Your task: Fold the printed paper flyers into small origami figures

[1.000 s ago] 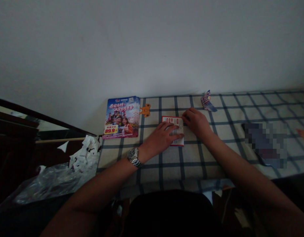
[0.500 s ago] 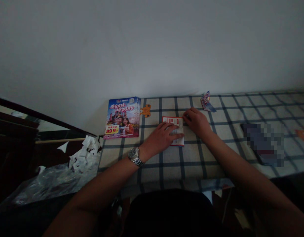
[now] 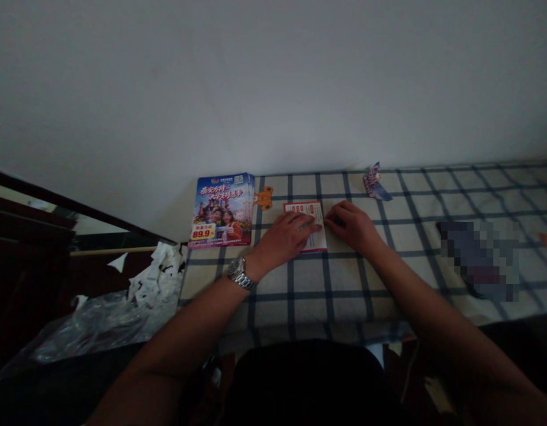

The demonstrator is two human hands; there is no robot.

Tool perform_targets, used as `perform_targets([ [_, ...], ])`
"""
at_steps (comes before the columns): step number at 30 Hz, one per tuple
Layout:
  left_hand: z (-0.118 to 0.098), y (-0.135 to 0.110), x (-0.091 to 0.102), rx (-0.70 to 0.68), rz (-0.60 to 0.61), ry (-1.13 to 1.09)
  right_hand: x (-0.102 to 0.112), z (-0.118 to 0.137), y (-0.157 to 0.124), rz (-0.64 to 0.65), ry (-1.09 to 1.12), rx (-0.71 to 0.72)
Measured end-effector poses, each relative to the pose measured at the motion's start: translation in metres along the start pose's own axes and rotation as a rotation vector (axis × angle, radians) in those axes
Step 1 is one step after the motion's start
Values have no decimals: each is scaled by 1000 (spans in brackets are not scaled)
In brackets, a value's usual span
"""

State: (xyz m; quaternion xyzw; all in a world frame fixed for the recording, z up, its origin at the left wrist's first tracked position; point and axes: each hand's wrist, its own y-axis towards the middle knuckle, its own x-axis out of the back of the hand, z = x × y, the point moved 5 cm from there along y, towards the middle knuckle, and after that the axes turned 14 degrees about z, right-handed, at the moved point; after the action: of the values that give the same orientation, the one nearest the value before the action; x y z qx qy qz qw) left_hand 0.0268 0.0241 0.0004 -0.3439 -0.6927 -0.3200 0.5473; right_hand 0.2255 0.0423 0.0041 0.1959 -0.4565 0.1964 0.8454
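A folded white leaflet (image 3: pixel 309 210) with red print lies on the checked cloth (image 3: pixel 344 284). My left hand (image 3: pixel 285 236), a watch on its wrist, lies flat on the leaflet with its fingers stretched out and pressed down. My right hand (image 3: pixel 351 225) rests at the leaflet's right edge, its fingers curled and pressed against the paper's side. Left of the leaflet lies a stack of colourful flyers (image 3: pixel 221 209).
A small folded paper shape (image 3: pixel 373 182) stands near the wall at the back. A dark object (image 3: pixel 480 257) lies on the cloth at the right. An orange print (image 3: pixel 264 197) marks the cloth. Crumpled paper and clear plastic (image 3: pixel 135 296) lie off the table's left edge.
The leaflet and both hands have shifted slightly up and to the left. My right hand has slid down along the leaflet's right edge.
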Motion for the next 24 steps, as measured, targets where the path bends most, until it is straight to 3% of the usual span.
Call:
perform_targets([
  [24,6,0,-1,6,-17,-166,-6,-9,7,61,17,-15],
])
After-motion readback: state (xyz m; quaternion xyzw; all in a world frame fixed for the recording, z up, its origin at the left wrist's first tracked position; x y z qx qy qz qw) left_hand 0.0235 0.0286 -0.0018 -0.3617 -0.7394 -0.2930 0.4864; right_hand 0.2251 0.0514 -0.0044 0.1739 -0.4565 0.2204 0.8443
